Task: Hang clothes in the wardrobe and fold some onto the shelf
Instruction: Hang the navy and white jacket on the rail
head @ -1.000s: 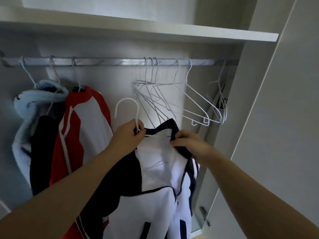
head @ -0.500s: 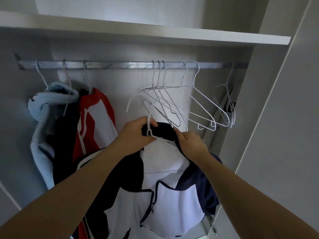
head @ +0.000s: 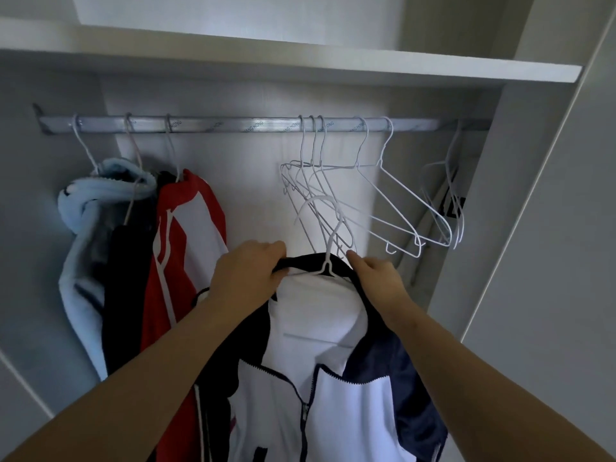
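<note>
While the left hand (head: 248, 273) curls its fingers round the dark collar of a white and navy zip jacket (head: 320, 331), the right hand (head: 376, 278) lies on the collar's other side, its fingers folded over the dark edge and the forefinger stretched along it. Between the two hands a white wire hanger (head: 328, 263) sits inside the neck of the jacket. Its hook rises above the knuckles and hangs free below the rail (head: 233, 124), not yet on it. From the hands the jacket hangs down toward the person, with its zip open at the top and closed lower down.

Just above and beyond the right hand, a cluster of empty white hangers (head: 383, 208) hangs from the rail, and the held hanger's hook crosses in front of the nearest ones. Further to the right of that hand, more empty hangers (head: 446, 201) hang close to the wardrobe's side panel (head: 473, 228).

To the left of the left hand, a red and white jacket (head: 190, 235) hangs on the rail just beside the forearm. Beyond it is a dark garment (head: 126, 278), then a pale blue fleecy one (head: 83, 228) furthest out. High above both hands, over the rail, runs a white shelf (head: 300, 65).
</note>
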Motion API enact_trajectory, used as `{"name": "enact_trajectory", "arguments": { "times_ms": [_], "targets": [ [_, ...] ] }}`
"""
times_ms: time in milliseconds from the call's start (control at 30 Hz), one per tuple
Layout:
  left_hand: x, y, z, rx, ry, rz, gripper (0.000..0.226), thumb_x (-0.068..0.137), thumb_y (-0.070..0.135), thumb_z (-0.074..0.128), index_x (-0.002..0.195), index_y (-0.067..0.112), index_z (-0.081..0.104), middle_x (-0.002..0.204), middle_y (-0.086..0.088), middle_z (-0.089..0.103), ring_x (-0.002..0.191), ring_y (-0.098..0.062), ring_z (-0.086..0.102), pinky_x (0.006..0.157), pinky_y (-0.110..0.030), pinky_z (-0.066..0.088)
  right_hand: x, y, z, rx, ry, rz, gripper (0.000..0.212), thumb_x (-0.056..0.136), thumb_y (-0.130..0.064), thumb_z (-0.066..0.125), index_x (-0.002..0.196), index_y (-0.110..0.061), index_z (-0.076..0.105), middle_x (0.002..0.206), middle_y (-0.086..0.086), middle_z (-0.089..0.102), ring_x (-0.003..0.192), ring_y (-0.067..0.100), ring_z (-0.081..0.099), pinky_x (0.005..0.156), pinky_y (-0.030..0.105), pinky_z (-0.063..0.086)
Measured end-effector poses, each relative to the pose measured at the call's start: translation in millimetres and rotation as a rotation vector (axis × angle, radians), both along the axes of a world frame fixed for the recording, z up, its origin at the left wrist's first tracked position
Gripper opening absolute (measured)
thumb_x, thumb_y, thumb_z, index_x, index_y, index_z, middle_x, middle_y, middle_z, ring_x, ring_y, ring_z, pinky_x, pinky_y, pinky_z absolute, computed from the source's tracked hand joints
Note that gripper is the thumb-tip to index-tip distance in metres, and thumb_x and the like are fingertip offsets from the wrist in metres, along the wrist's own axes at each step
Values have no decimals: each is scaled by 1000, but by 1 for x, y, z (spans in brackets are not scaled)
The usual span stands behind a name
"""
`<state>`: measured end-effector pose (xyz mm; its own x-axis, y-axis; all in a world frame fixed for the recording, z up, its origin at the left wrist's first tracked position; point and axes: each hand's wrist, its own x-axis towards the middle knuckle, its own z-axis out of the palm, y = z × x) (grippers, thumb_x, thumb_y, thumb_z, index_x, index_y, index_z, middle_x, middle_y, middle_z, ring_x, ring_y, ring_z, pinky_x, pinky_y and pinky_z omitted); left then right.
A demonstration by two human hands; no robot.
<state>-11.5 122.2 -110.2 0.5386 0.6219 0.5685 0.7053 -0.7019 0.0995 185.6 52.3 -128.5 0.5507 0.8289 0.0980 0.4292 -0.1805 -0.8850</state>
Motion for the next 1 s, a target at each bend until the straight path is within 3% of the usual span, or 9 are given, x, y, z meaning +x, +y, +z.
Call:
{"name": "enact_trajectory", "arguments": {
  "times_ms": [100, 233, 333, 400, 600, 700, 800, 900, 1000],
  "targets": [
    [19, -11, -6, -217, -172, 3, 30, 88, 24, 56, 66, 20, 37, 64, 5, 40, 62, -15, 43, 47, -22, 22, -6, -4, 4, 32, 127, 128, 36, 77, -57, 62, 75, -22, 55, 65, -12, 62, 65, 2, 57, 56, 22, 38],
    [20, -7, -11, -841, -317, -226, 29, 83, 21, 65, 65, 22, 42, 60, 4, 49, 50, -8, 52, 45, -20, 42, 5, -11, 2, -29, 165, 295, 22, 70, -28, 78, 76, -23, 58, 61, -9, 63, 56, 4, 60, 56, 18, 44],
    [10, 5, -12, -617, -174, -267, 17, 80, 37, 68, 84, 33, 52, 87, 15, 53, 80, -5, 53, 73, -24, 45, 8, -12, -1, 40, 169, 238, 9, 77, -8, 68, 70, -6, 63, 65, 5, 55, 64, 16, 51, 62, 25, 41],
    [10, 11, -13, -584, -24, -252, 38, 81, 45, 64, 112, 30, 49, 108, 14, 50, 101, -8, 51, 89, -28, 44, 7, -11, -2, 100, 219, 216, 17, 80, -6, 61, 77, 10, 59, 69, 11, 50, 69, 20, 47, 67, 30, 38],
    [34, 12, -22, -546, -225, -189, 30, 90, 41, 54, 67, 25, 43, 64, 6, 50, 68, -17, 53, 60, -29, 36, 10, -11, 13, 85, 153, 199, 45, 88, -43, 55, 79, 0, 65, 74, 9, 61, 74, 18, 56, 75, 32, 43],
    [42, 17, -18, -522, -366, -172, 26, 89, 35, 58, 68, 24, 47, 63, 9, 49, 65, -14, 50, 55, -23, 33, 23, -9, 18, -150, -222, -42, 65, 90, -63, 29, 78, -8, 61, 75, 4, 56, 77, 22, 51, 73, 33, 39],
    [49, 21, -16, -497, -389, -175, 23, 89, 36, 59, 74, 21, 50, 63, 11, 49, 66, -12, 50, 56, -21, 34, 33, -7, 15, -318, -407, -90, 53, 94, -52, 28, 89, -11, 61, 83, 5, 55, 77, 25, 48, 73, 32, 37],
    [50, 26, -15, -443, -211, -98, 23, 88, 45, 55, 82, 22, 54, 75, 4, 59, 82, -20, 59, 76, -31, 45, 34, 0, 6, -335, -212, -86, 45, 92, -42, 39, 107, -4, 59, 104, 14, 61, 87, 28, 55, 79, 33, 44],
    [36, 35, -17, -509, -144, -23, 41, 85, 49, 58, 117, 24, 57, 111, 2, 62, 106, -19, 56, 94, -40, 44, 20, 3, 2, -265, 131, -41, 43, 94, -31, 49, 119, 3, 56, 94, 13, 58, 74, 22, 53, 66, 29, 44]
  ]
}}
